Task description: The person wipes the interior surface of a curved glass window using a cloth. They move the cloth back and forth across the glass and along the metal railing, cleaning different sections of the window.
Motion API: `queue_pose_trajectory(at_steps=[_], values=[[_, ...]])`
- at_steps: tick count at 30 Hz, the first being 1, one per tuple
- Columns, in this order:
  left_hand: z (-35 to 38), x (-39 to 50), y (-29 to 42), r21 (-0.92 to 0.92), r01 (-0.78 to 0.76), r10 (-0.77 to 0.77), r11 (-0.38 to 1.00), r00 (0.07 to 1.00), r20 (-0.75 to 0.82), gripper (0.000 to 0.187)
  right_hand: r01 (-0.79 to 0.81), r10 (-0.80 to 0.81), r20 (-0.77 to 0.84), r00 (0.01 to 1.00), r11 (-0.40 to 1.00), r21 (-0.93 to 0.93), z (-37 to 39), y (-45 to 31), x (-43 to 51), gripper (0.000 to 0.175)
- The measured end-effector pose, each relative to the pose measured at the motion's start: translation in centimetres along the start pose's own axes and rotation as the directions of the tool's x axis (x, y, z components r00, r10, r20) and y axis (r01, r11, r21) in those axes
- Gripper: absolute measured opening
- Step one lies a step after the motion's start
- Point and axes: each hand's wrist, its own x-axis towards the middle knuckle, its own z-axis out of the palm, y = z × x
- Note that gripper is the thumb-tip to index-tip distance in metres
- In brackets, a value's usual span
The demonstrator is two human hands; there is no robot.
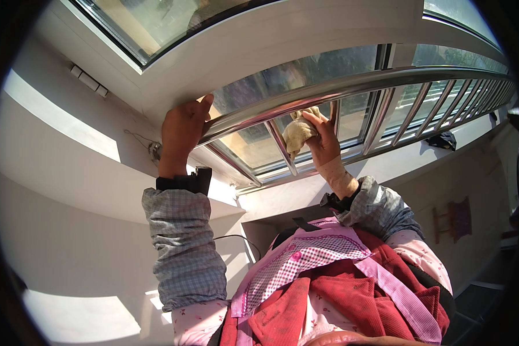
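Note:
My left hand (184,129) is curled at the left end of a shiny metal railing (289,101), against the white window frame (147,93); most of its fingertips are hidden. My right hand (325,136) grips a crumpled, damp-looking beige cloth (299,133). It is just below the handrail, among the upright bars, with the cloth over or right beside one bar (281,147). Behind the railing is a sliding window with glass panes (253,147) that show reflections. From this view I cannot tell whether the cloth touches the glass.
Above the railing is an upper window pane (173,21). A white sill (277,203) runs below the bars, with a dark object (442,140) on it farther right. Thin wire (138,137) hangs by the left wall. A small wooden folding stool (456,219) stands at the lower right.

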Motion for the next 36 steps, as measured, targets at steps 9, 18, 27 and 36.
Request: queue_pose_trajectory(at_steps=[9,18,27,36], values=[[0.2,-0.1,-0.3,-0.106,0.034,-0.036,0.994,0.999,-0.010,0.056,0.088,-0.122,-0.213,0.969,0.983,-0.160,3.7,0.6,6.1,0.054],[0.2,-0.4,-0.1,-0.106,0.014,-0.017,0.994,1.000,-0.026,0.055,-0.218,-0.031,0.310,0.950,0.645,0.732,6.3,-0.6,7.9,0.044],[0.5,-0.1,-0.9,-0.136,-0.012,0.005,0.991,0.999,-0.051,0.055,0.030,0.034,-0.297,0.954,0.978,0.208,5.3,2.2,8.2,0.040],[0.7,0.2,-1.4,-0.086,-0.042,0.036,0.995,0.997,-0.062,0.057,0.108,-0.087,0.100,0.991,0.967,-0.229,1.6,-2.2,4.1,0.031]])
